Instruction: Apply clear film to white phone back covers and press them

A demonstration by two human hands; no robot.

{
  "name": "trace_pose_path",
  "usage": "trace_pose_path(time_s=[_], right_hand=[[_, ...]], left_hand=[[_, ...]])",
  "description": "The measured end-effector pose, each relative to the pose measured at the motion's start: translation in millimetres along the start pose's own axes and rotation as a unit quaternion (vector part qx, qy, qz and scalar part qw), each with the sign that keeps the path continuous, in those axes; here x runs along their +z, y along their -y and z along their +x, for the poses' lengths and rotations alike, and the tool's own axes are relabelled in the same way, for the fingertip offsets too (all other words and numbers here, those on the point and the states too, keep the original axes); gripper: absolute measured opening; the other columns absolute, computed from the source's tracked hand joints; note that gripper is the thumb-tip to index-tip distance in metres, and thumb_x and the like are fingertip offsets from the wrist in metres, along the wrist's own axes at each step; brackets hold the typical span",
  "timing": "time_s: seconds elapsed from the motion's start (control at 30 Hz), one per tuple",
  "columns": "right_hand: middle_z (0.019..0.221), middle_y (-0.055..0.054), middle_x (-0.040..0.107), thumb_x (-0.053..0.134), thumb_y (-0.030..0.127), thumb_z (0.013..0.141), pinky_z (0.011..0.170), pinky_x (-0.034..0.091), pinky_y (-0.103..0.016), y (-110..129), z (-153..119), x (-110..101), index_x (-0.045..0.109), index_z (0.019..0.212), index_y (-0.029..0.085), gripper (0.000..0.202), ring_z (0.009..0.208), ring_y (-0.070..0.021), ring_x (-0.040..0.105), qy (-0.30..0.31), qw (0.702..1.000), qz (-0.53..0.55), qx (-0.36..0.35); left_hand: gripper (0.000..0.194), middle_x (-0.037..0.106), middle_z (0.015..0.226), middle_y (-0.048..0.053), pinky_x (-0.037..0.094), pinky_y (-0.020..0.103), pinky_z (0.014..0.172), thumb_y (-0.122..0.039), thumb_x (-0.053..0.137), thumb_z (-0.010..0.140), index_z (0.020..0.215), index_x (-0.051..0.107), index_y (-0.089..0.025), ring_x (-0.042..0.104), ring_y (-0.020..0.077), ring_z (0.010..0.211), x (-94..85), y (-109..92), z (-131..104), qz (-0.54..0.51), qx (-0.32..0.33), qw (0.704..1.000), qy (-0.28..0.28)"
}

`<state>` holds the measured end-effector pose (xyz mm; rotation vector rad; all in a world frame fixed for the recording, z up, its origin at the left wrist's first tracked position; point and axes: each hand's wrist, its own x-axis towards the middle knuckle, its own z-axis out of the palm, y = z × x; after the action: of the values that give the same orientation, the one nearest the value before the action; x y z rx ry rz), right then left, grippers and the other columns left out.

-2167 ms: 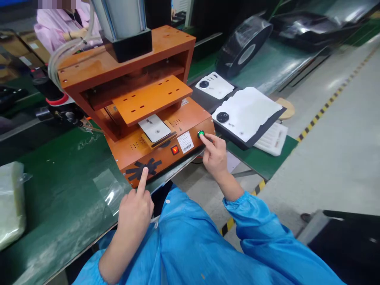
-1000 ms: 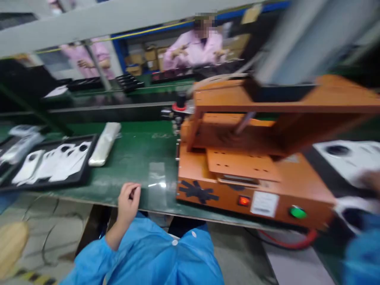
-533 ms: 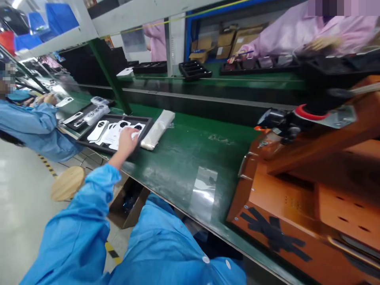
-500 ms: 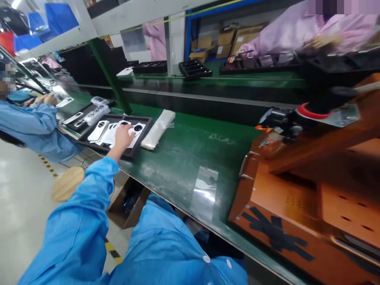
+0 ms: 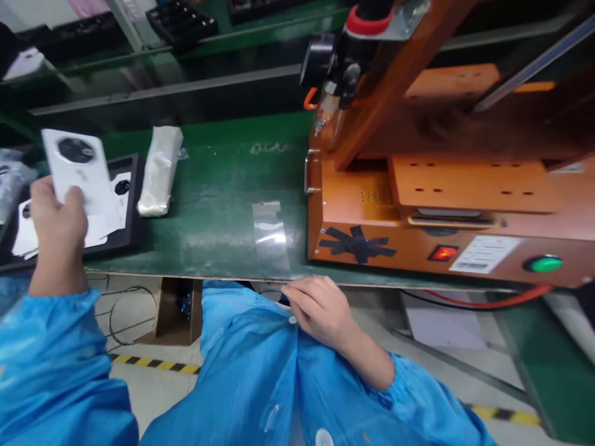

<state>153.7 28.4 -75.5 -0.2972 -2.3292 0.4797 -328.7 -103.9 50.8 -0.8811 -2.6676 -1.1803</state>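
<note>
My left hand [image 5: 60, 220] pinches a white panel [image 5: 81, 176] with a round black camera area at its top, lifted above the black tray [image 5: 132, 229]. More white panels [image 5: 121, 195] with black circles lie in that tray. Near the front edge of the bench, my right hand [image 5: 320, 306] rests by my blue gown, its fingers bent together; whether it pinches anything is hidden. A wrapped whitish packet [image 5: 160, 170] lies just right of the tray.
The green bench [image 5: 214, 217] carries a clear film strip [image 5: 270, 238] near its front edge. An orange machine [image 5: 357, 210] with a gauge [image 5: 318, 60] and a green button [image 5: 546, 264] fills the right. An open cardboard box [image 5: 165, 313] stands below.
The view has swung to the right. My left hand has raised a white panel off the tray. My right hand has come into view, and the co-worker at the left has left the picture.
</note>
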Motion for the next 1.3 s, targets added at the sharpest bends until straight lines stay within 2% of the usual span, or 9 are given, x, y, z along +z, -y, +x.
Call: trace_pose_path(time_s=[0.13,0.27,0.4,0.53,0.67,0.87,1.03,1.13,1.3], right_hand=[[0.15,-0.02,0.068,0.067,0.04,0.105,0.109,0.055,-0.05,2,2,16,0.056,0.154,0.014,0.057,0.142,-0.034,0.063,0.111,0.993,-0.035,0.014],[0.164,-0.023,0.052,0.07,0.04,0.103,0.12,0.049,-0.054,-3,1,28,0.052,0.158,0.006,0.066,0.155,-0.0365,0.05,0.157,0.983,-0.088,0.04],[0.151,-0.017,0.067,0.06,0.019,0.106,0.113,0.054,-0.047,-6,-8,30,0.066,0.143,0.012,0.038,0.144,-0.0315,0.063,0.122,0.987,-0.107,0.017],[0.139,-0.016,0.075,0.057,0.019,0.107,0.105,0.057,-0.045,1,-19,26,0.071,0.133,0.013,0.031,0.132,-0.0304,0.071,0.085,0.991,-0.105,0.013],[0.14,-0.017,0.074,0.063,0.028,0.106,0.108,0.057,-0.047,1,-29,21,0.073,0.13,0.016,0.029,0.135,-0.0306,0.068,0.097,0.992,-0.075,0.01],[0.142,-0.02,0.071,0.053,0.079,0.101,0.109,0.056,-0.057,-4,-24,4,0.064,0.142,0.018,0.074,0.134,-0.0348,0.067,0.092,0.993,0.073,0.005],[0.147,-0.021,0.064,0.065,0.042,0.105,0.109,0.059,-0.055,8,24,1,0.06,0.138,0.022,0.038,0.141,-0.0349,0.061,-0.032,0.993,0.066,0.088],[0.139,-0.018,0.065,0.067,0.028,0.102,0.108,0.061,-0.056,5,50,19,0.061,0.123,0.025,0.021,0.136,-0.0346,0.064,-0.073,0.976,0.078,0.188],[0.105,-0.002,0.069,0.066,0.022,0.1,0.078,0.067,-0.034,-5,56,47,0.056,0.116,0.028,0.02,0.086,-0.0171,0.074,-0.064,0.922,0.256,0.285]], left_hand=[[0.04,0.076,0.117,0.003,0.063,0.049,0.098,-0.035,0.067,0.097,0.133,0.063,-0.02,0.074,0.0261,0.106,80.0,-8,-84,-0.062,-0.043,0.995,0.057],[0.064,0.07,0.137,0.022,0.052,0.065,0.11,-0.031,0.066,0.092,0.153,0.054,-0.014,0.064,0.0428,0.133,133.0,-24,-137,0.049,0.021,0.992,0.114],[0.073,0.039,0.171,0.027,0.028,0.069,0.125,-0.035,0.069,0.093,0.159,0.049,-0.013,0.034,0.05,0.158,146.6,-66,-148,0.158,0.152,0.971,0.095],[0.068,0.047,0.171,0.017,0.028,0.067,0.125,-0.046,0.071,0.098,0.159,0.054,-0.021,0.035,0.0483,0.158,174.7,-106,-145,0.143,0.225,0.932,0.245],[0.068,0.043,0.175,0.014,0.025,0.072,0.124,-0.045,0.077,0.096,0.158,0.059,-0.025,0.029,0.0525,0.161,200.8,-114,-140,0.153,0.209,0.917,0.302],[0.035,0.056,0.166,0.008,0.023,0.074,0.126,-0.03,0.083,0.092,0.127,0.078,-0.03,0.032,0.0466,0.163,191.7,-108,-154,0.071,0.202,0.931,0.296],[0.008,0.082,0.112,0.006,0.058,0.047,0.102,-0.027,0.073,0.099,0.106,0.076,-0.024,0.075,0.026,0.109,161.6,-104,-198,-0.086,0.177,0.942,0.27],[0.006,0.08,0.097,0.003,0.063,0.035,0.087,-0.028,0.074,0.098,0.101,0.076,-0.023,0.076,0.0189,0.09,145.6,-101,-221,-0.164,0.147,0.94,0.26],[0.024,0.081,0.103,0.007,0.066,0.031,0.081,-0.033,0.064,0.105,0.123,0.073,-0.02,0.079,0.0179,0.092,136.7,-96,-237,-0.285,0.022,0.918,0.274]])
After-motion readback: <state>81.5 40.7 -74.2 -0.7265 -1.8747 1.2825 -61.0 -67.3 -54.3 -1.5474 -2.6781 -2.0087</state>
